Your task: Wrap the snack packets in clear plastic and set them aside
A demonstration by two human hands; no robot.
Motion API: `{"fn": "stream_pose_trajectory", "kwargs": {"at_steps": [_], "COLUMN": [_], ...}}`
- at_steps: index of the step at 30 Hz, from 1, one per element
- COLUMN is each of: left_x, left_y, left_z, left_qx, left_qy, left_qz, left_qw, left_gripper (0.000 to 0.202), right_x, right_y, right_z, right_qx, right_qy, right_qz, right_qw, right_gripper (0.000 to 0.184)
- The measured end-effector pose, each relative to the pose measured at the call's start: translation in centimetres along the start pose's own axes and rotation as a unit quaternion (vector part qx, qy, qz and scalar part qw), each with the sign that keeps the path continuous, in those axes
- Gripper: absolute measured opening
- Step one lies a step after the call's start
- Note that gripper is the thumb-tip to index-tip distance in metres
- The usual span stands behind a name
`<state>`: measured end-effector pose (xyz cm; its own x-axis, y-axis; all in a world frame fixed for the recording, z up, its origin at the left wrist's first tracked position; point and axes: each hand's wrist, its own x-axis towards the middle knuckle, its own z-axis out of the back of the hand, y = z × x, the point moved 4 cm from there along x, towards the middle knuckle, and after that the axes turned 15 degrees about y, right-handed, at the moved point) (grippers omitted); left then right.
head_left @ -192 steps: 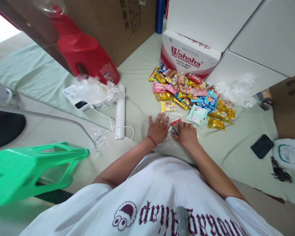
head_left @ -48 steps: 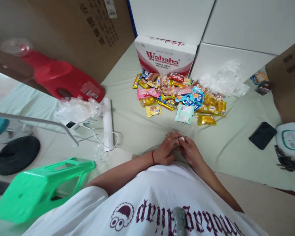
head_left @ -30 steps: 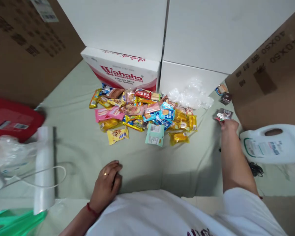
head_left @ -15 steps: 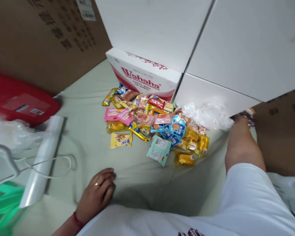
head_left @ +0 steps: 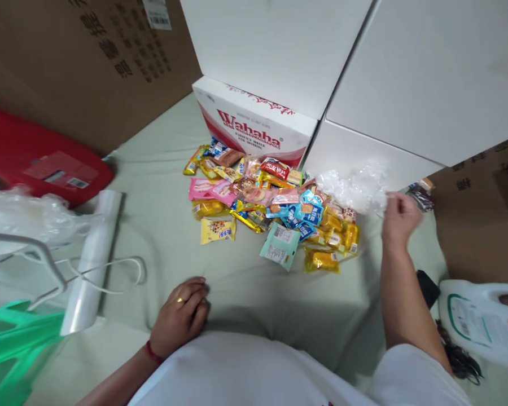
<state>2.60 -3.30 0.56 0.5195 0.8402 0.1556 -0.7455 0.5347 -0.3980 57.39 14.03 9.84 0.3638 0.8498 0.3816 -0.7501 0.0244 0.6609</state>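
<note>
My left hand (head_left: 180,316) rests on the pale green cloth (head_left: 245,299) close to my body, fingers loosely bent and holding nothing. My right hand (head_left: 398,217) is stretched out to the right with its fingers curled at the edge of a heap of crumpled clear plastic bags (head_left: 355,189), and it seems to pinch one. A pile of several colourful snack packets (head_left: 271,206) lies between the hands and the boxes. A couple of dark wrapped packets (head_left: 419,194) lie just beyond my right hand.
A red-and-white Wahaha box (head_left: 254,129) and white boxes (head_left: 279,51) stand behind the pile, cardboard boxes (head_left: 88,62) at both sides. A red jug (head_left: 38,163), plastic roll (head_left: 93,259) and green stool (head_left: 12,349) are left; a white jug (head_left: 482,327) and black phone (head_left: 427,285) right.
Both hands worked together on a bagged packet, then my right hand carried it to the far right, left it there and drew back to the plastic heap. My left hand stayed on the cloth.
</note>
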Motion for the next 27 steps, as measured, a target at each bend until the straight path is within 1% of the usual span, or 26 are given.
{"fn": "stream_pose_trajectory", "kwargs": {"at_steps": [1,2,3,4,5,6,7,8,9,10,11,12,13,14,15,16,17,18,19,20,21,22,23,25,27], "left_x": [0.0,0.0,0.0,-0.1,-0.1,-0.1,-0.2,-0.2,-0.3,-0.5,-0.5,-0.6,-0.6,-0.4,0.1,0.7,1.5,2.6,3.6,4.7,5.7,6.5,7.0,7.5,7.4], "left_y": [-0.1,-0.1,-0.2,-0.3,-0.4,-0.4,-0.4,-0.4,-0.3,-0.2,-0.1,-0.1,-0.1,-0.2,-0.5,-1.0,-1.6,-2.3,-3.0,-3.6,-4.0,-4.1,-3.9,-3.0,-1.8], "left_z": [0.0,0.0,0.0,0.0,0.0,0.1,0.2,0.3,0.5,0.7,0.9,1.1,1.3,1.4,1.4,1.3,1.1,0.7,0.2,-0.3,-0.9,-1.4,-1.8,-2.3,-2.3], "left_qx": [-0.003,-0.006,-0.010,-0.015,-0.020,-0.027,-0.037,-0.050,-0.068,-0.091,-0.119,-0.150,-0.184,-0.222,-0.265,-0.313,-0.364,-0.419,-0.470,-0.510,-0.543,-0.575,-0.608,-0.671,-0.719], "left_qy": [-0.004,-0.007,-0.009,-0.012,-0.015,-0.019,-0.023,-0.026,-0.032,-0.038,-0.046,-0.056,-0.064,-0.068,-0.065,-0.053,-0.035,-0.012,0.013,0.039,0.065,0.085,0.095,0.101,0.107], "left_qz": [0.000,-0.001,-0.001,-0.001,-0.001,-0.002,-0.002,-0.001,0.002,0.008,0.017,0.030,0.047,0.064,0.076,0.080,0.079,0.070,0.062,0.061,0.065,0.075,0.087,0.107,0.115], "left_qw": [1.000,1.000,1.000,1.000,1.000,0.999,0.999,0.998,0.997,0.995,0.992,0.987,0.980,0.971,0.959,0.945,0.927,0.905,0.880,0.857,0.835,0.810,0.784,0.727,0.676], "left_gripper": [0.016,0.017,0.017,0.017,0.017,0.017,0.017,0.017,0.017,0.017,0.016,0.015,0.013,0.011,0.009,0.009,0.017,0.031,0.049,0.060,0.058,0.051,0.046,0.045,0.047], "right_x": [-0.4,-0.6,-0.5,-0.1,0.6,1.3,2.0,2.5,2.7,2.3,1.2,-0.5,-3.0,-6.0,-9.5,-13.2,-16.8,-20.2,-23.1,-25.4,-27.1,-28.1,-28.5,-28.2,-27.6], "right_y": [1.9,3.6,5.2,6.4,7.3,8.1,8.7,9.2,9.8,10.4,10.9,11.3,11.7,12.2,12.9,13.9,15.0,16.1,17.2,18.1,18.8,19.3,19.4,18.9,17.8], "right_z": [-2.2,-4.4,-6.5,-8.4,-9.8,-10.8,-11.2,-11.0,-10.3,-9.2,-8.0,-7.0,-6.3,-6.1,-6.6,-7.3,-8.1,-9.1,-10.1,-11.0,-11.7,-12.1,-12.2,-11.6,-10.5], "right_qx": [-0.026,-0.066,-0.115,-0.163,-0.202,-0.228,-0.236,-0.223,-0.187,-0.126,-0.044,0.053,0.153,0.250,0.326,0.373,0.400,0.417,0.428,0.440,0.455,0.473,0.493,0.527,0.539], "right_qy": [0.076,0.150,0.209,0.259,0.295,0.317,0.320,0.302,0.266,0.215,0.163,0.127,0.109,0.121,0.169,0.219,0.263,0.300,0.340,0.370,0.392,0.405,0.410,0.416,0.434], "right_qz": [0.044,0.082,0.106,0.110,0.098,0.077,0.056,0.037,0.024,0.013,-0.001,-0.020,-0.050,-0.090,-0.131,-0.171,-0.202,-0.228,-0.254,-0.278,-0.298,-0.314,-0.325,-0.336,-0.346], "right_qw": [0.996,0.983,0.965,0.946,0.929,0.917,0.916,0.926,0.945,0.968,0.986,0.990,0.981,0.956,0.921,0.885,0.855,0.827,0.798,0.769,0.742,0.717,0.695,0.661,0.634], "right_gripper": [0.031,0.030,0.030,0.031,0.031,0.027,0.022,0.017,0.013,0.011,0.012,0.016,0.023,0.030,0.037,0.043,0.044,0.046,0.049,0.051,0.053,0.053,0.053,0.052,0.052]}}
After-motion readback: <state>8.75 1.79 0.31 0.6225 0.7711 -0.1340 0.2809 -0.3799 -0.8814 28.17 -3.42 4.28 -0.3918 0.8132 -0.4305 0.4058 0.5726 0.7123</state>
